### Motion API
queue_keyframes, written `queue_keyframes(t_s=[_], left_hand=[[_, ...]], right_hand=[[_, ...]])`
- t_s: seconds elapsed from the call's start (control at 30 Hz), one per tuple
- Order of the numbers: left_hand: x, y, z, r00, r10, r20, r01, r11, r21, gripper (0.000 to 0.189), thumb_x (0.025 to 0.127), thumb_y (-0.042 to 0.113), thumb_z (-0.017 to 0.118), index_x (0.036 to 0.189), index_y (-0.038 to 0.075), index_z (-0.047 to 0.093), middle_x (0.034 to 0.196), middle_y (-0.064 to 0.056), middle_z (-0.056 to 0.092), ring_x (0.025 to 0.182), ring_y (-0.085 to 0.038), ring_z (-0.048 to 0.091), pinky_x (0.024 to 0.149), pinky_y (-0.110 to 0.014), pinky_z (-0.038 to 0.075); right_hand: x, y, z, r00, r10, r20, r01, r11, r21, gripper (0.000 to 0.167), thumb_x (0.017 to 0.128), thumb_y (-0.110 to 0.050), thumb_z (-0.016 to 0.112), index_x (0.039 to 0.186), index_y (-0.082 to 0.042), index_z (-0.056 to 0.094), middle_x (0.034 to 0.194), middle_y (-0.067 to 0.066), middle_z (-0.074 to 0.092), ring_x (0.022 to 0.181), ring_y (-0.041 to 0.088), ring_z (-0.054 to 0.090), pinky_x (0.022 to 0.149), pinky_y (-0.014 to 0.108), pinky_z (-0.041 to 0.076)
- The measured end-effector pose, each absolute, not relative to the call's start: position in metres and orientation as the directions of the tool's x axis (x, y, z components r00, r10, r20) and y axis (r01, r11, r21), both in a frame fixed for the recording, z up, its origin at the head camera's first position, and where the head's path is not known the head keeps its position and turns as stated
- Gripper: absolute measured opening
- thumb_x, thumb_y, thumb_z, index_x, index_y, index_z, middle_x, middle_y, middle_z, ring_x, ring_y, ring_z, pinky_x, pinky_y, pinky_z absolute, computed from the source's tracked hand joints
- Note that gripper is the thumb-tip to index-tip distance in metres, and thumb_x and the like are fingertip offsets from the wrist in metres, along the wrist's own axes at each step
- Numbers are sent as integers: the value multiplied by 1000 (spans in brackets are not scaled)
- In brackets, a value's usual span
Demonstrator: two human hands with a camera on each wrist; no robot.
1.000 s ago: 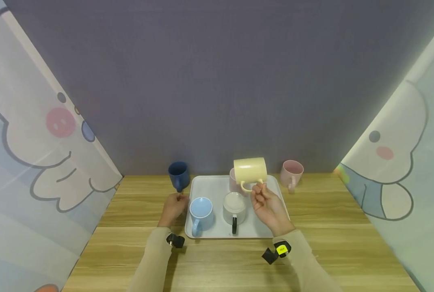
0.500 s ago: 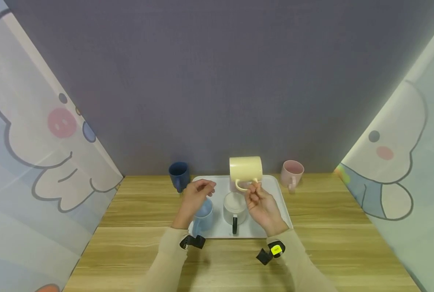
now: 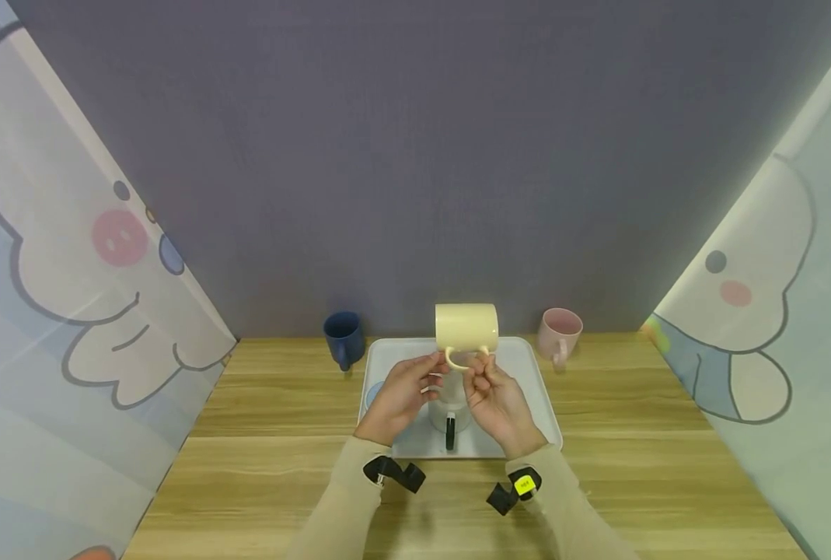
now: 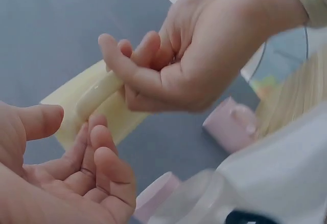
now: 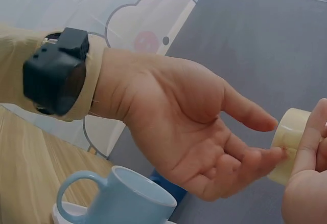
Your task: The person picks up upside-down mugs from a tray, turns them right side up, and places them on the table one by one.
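Note:
A yellow mug (image 3: pixel 466 327) is held on its side in the air above the far part of the tray, its handle towards me. My right hand (image 3: pixel 502 404) pinches that handle near its right end. Close to the handle's left end is my left hand (image 3: pixel 401 397), thumb and fingers apart in the left wrist view; whether a fingertip touches the mug I cannot tell. Beneath the hands, a white mug with a black handle (image 3: pixel 450 420) stands on the white tray (image 3: pixel 551 424). My left hand mostly covers a light blue mug (image 5: pixel 125 198).
A navy mug (image 3: pixel 343 338) stands on the wooden table beyond the tray's left corner. To the right of the tray is a pink mug (image 3: pixel 558 333). Another pink mug (image 4: pixel 157 193) shows behind the white one. A grey wall (image 3: pixel 415 171) rises at the back.
From beside the tray's left edge, my left hand has risen and crossed right to the yellow mug. My right hand has carried the mug slightly left.

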State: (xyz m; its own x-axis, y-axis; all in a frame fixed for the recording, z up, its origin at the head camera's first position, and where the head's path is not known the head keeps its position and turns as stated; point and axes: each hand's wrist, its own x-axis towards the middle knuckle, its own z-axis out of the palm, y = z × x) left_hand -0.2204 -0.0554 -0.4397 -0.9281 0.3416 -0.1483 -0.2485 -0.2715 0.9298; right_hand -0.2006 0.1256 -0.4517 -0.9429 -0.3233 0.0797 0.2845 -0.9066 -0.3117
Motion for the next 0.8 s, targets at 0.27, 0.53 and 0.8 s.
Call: queue_keyframes(t_s=[0.27,0.53,0.8], left_hand=[[-223,-50,-445,-878,439,-191,-394,-437,808,22,108,22,52,100,13,70,90,6,63,81,-8,55,68,-20,45],[-223,-49,-451,-871,476,-122,-379,-492,784,27,110,18,43,96,15,66,91,7,65,72,-4,46,61,-18,35],[-220,-49,-447,-894,443,-73,-299,-465,833,23,109,21,46,96,15,64,82,9,61,65,-1,46,57,-15,36]], right_hand=[[-202,123,-456,-925,-362,116,302,-885,-354,22,110,-26,31,99,-13,45,85,-2,55,66,1,42,79,14,51],[-201,124,-458,-913,-393,111,329,-869,-370,24,111,-23,27,104,-10,46,88,-1,54,72,2,47,69,11,40],[-200,131,-463,-929,-369,36,234,-661,-713,37,112,-26,31,103,-14,65,93,-8,62,73,1,46,74,17,43]])
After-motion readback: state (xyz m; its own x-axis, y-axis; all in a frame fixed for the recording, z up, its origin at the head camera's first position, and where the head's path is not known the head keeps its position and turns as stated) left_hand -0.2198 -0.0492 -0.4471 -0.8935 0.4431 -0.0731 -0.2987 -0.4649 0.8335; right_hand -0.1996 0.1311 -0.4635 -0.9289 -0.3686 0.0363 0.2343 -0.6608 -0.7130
